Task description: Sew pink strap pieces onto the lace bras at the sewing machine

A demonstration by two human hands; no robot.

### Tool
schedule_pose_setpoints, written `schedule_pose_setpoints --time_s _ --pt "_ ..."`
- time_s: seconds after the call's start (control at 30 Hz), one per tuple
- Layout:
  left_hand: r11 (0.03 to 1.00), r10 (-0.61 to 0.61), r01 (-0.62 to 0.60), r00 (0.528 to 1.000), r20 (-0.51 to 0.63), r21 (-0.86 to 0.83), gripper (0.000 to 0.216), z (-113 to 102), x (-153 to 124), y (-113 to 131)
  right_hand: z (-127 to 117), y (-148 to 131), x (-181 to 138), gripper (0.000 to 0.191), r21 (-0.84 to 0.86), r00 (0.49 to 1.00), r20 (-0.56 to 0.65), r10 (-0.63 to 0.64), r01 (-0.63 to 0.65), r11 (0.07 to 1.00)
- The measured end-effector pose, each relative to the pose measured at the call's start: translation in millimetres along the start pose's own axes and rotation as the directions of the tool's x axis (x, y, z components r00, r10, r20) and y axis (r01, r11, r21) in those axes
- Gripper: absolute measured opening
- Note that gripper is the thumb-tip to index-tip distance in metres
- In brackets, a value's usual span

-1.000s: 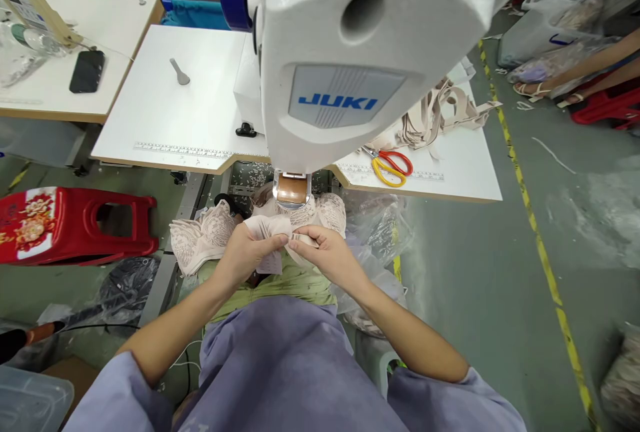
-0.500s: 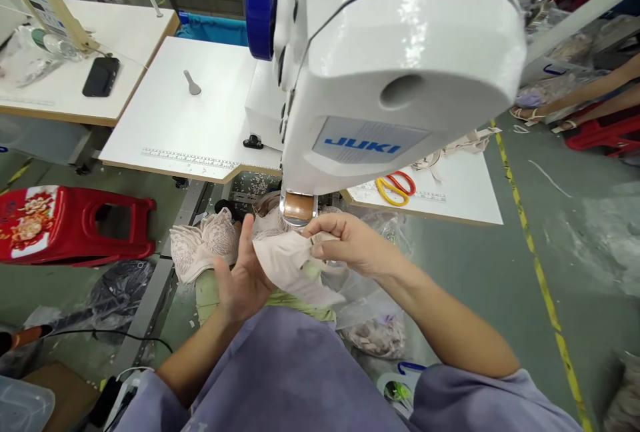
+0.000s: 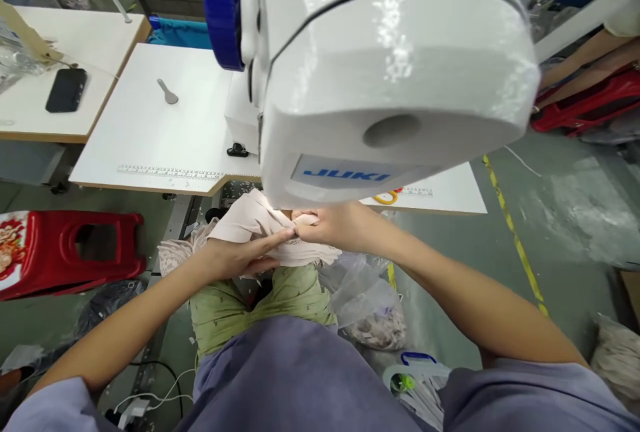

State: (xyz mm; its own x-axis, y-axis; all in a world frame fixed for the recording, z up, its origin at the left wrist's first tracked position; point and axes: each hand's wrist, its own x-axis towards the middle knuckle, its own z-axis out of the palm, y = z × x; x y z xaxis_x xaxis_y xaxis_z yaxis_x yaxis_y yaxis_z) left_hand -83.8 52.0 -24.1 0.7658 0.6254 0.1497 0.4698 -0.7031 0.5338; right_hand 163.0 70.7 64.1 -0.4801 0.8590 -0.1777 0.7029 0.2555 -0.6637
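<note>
My right hand (image 3: 333,225) pinches the edge of a pale pink cloth (image 3: 250,215) at the centre of the frame, thumb and curled fingers clamped together on it. My left hand (image 3: 233,255) lies against the same cloth, left of centre, its fingertips reaching to the edge by my right hand; I cannot tell whether its fingers close on the fabric. The cloth spreads over my left fingers and hangs below both hands, above my green trousers (image 3: 217,319). Just left of it, a lace piece (image 3: 173,255) shows partly behind my left wrist.

Over my hands, the white sewing machine (image 3: 390,52) fills the upper middle, a blue wheel (image 3: 223,12) on its left side. Right of centre, yellow scissors handles (image 3: 386,197) peek out beneath the machine head. The white tabletop (image 3: 165,132) stretches across the upper left, carrying a grey spoon-shaped object (image 3: 169,93). Farther left lies a black phone (image 3: 67,90); below, at the left edge, stands a red stool (image 3: 100,252).
</note>
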Motion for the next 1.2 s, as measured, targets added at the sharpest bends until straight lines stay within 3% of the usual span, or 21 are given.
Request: schedule_pose_setpoints --time_s 0.13,0.23,0.37,0.53,0.7,0.8,0.9,1.0,1.07,1.2 --pt "0.997 -0.059 0.057 0.998 0.026 0.058 0.051 0 -2 -2 2 6 -2 0.023 0.003 0.999 0.004 -0.032 0.032 0.999" --pt "0.986 -0.057 0.054 0.998 0.015 0.16 0.054 0 -2 6 14 20 -11 0.01 0.018 0.981 -0.159 -0.109 0.114 0.993" --pt "0.981 -0.038 0.046 0.998 -0.045 0.19 0.059 1 0 23 34 40 -22 0.021 0.004 0.93 -0.333 -0.155 0.165 0.986" --pt "0.977 -0.137 0.148 0.987 -0.081 0.155 0.067 8 0 36 41 44 -21 0.019 0.089 0.927 -0.364 -0.094 0.134 0.987" --pt "0.973 -0.062 0.089 0.99 -0.129 0.213 0.077 14 3 40 35 39 -17 0.015 0.103 0.918 -0.382 -0.105 0.155 0.983" --pt "0.953 -0.055 0.102 0.984 -0.168 0.287 0.076 17 3 42 43 44 -20 0.015 0.036 0.876 -0.45 -0.173 0.211 0.977" --pt "0.954 -0.081 0.129 0.98 -0.182 0.272 0.07 17 0 46 57 52 -25 0.021 -0.118 0.782 -0.529 -0.33 0.317 0.941" --pt "0.963 -0.112 0.146 0.981 -0.158 0.228 0.066 11 -3 46 63 58 -27 0.03 -0.282 0.713 -0.518 -0.472 0.378 0.882" --pt "0.97 -0.112 0.129 0.99 -0.09 0.208 0.063 3 -5 41 61 59 -26 0.031 -0.365 0.7 -0.5 -0.51 0.364 0.857" --pt "0.971 -0.032 0.022 0.999 0.038 0.236 0.054 -13 -6 24 54 53 -25 0.03 -0.371 0.746 -0.467 -0.475 0.323 0.871"
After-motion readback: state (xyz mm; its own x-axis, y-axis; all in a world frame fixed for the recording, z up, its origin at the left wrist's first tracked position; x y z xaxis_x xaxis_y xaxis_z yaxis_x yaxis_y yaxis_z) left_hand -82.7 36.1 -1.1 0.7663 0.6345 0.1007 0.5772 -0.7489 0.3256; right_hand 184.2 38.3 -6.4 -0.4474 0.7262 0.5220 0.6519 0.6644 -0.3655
